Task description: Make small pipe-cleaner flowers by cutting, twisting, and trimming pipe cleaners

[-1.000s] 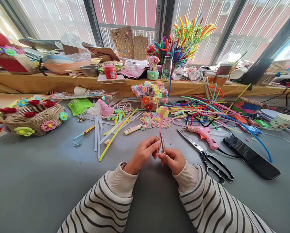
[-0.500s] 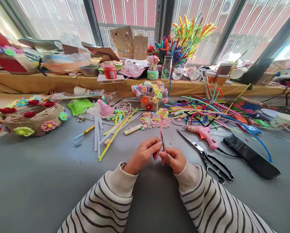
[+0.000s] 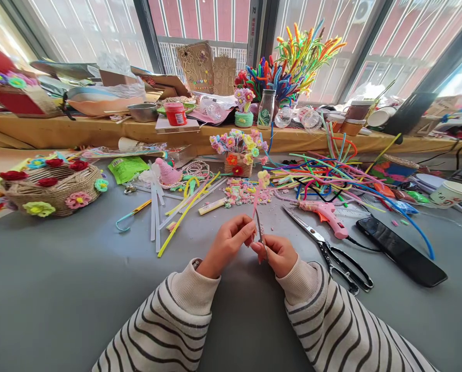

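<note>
My left hand (image 3: 234,236) pinches the pink stem of a small yellow flower (image 3: 264,179), whose head points up and away from me. My right hand (image 3: 277,253) is closed around the handles of small scissors (image 3: 259,227). Their blades rise just right of the pink stem (image 3: 256,201), close against it; I cannot tell whether they touch. Both hands are close together above the grey table. Beyond them lies a heap of pastel trimmings (image 3: 246,192), with a basket of small fuzzy flowers (image 3: 239,160) behind it.
Large black-handled scissors (image 3: 323,245), a pink glue gun (image 3: 327,217) and a black phone (image 3: 401,250) lie at right. Many pipe cleaners (image 3: 316,178) sprawl behind. Clear glue sticks (image 3: 153,217) and a yellow pipe cleaner (image 3: 188,214) lie left. A flower-trimmed twine basket (image 3: 68,194) stands far left.
The yellow flower head has tilted slightly to the right and up, and its stem now slants. The small scissors have shifted slightly beside it. The hands have barely moved.
</note>
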Demonstrator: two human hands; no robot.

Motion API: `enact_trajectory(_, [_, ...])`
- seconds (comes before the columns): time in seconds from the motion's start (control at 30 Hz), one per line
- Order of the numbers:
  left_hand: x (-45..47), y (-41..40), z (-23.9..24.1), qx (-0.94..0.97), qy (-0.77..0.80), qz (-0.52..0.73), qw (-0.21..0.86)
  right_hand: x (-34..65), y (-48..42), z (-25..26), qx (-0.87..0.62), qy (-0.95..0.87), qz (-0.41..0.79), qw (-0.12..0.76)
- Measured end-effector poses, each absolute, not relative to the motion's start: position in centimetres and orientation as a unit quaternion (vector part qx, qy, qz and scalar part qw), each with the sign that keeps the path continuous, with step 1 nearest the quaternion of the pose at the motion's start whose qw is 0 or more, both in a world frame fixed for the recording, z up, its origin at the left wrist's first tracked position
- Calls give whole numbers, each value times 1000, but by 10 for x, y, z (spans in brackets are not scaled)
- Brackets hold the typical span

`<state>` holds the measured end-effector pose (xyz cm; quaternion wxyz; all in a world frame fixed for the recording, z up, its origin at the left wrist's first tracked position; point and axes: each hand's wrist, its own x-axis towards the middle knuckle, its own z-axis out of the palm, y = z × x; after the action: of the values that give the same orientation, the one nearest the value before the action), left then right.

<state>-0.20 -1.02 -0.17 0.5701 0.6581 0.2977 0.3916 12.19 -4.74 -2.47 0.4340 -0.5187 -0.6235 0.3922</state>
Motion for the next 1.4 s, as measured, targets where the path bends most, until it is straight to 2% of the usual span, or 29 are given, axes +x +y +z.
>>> enact_trajectory(0.47, [-3, -11, 2, 659, 280, 377, 588, 125, -46, -27, -500, -644, 435, 382])
enact_trajectory(0.63, [-3, -13, 2, 669, 274, 348, 597, 126, -45, -29, -470, -641, 447, 410])
enact_trajectory(1.03, [-2, -13, 3, 669, 283, 351, 591, 124, -46, -32, -516, -632, 374, 441])
enact_trajectory(1.4, [1, -11, 0, 650, 318, 384, 573, 122, -47, -28, -538, -644, 353, 414])
